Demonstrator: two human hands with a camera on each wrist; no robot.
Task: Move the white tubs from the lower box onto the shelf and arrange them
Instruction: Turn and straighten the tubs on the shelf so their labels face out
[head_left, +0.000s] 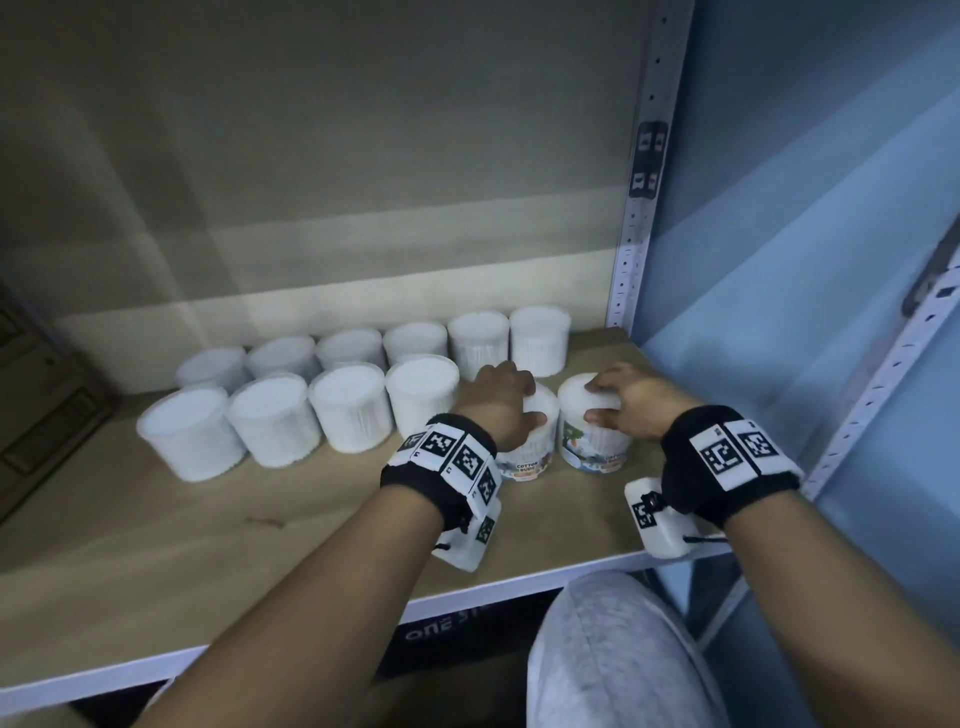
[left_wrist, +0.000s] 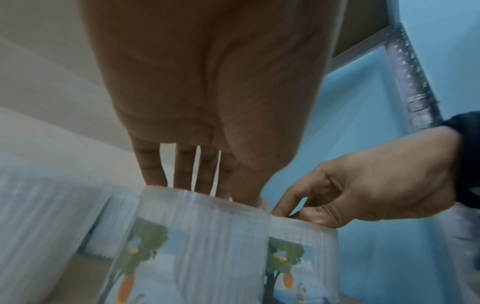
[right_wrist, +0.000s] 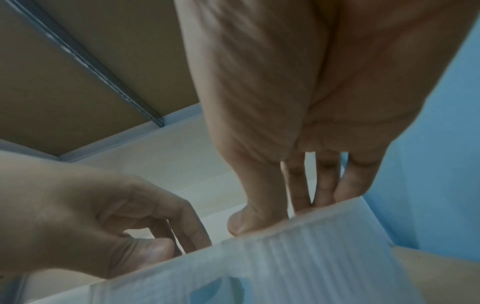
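Note:
Two rows of white cotton-bud tubs (head_left: 358, 405) stand on the wooden shelf (head_left: 208, 530), the back row (head_left: 478, 338) against the wall. My left hand (head_left: 511, 402) grips the top of one labelled tub (head_left: 527, 462) from above, thumb at the front rim. Just to its right, my right hand (head_left: 610, 402) grips the lid of another labelled tub (head_left: 592, 447). Both tubs stand on the shelf at the right end of the front row. The left wrist view shows the left tub (left_wrist: 202, 236) and the right tub (left_wrist: 303, 253) side by side, touching. The lower box is out of sight.
A perforated metal upright (head_left: 641, 208) and a blue wall (head_left: 805, 234) bound the shelf on the right. A cardboard box (head_left: 36, 410) sits at the far left. Bare shelf board lies in front of the tubs. A grey-clad knee (head_left: 613, 654) is below the shelf edge.

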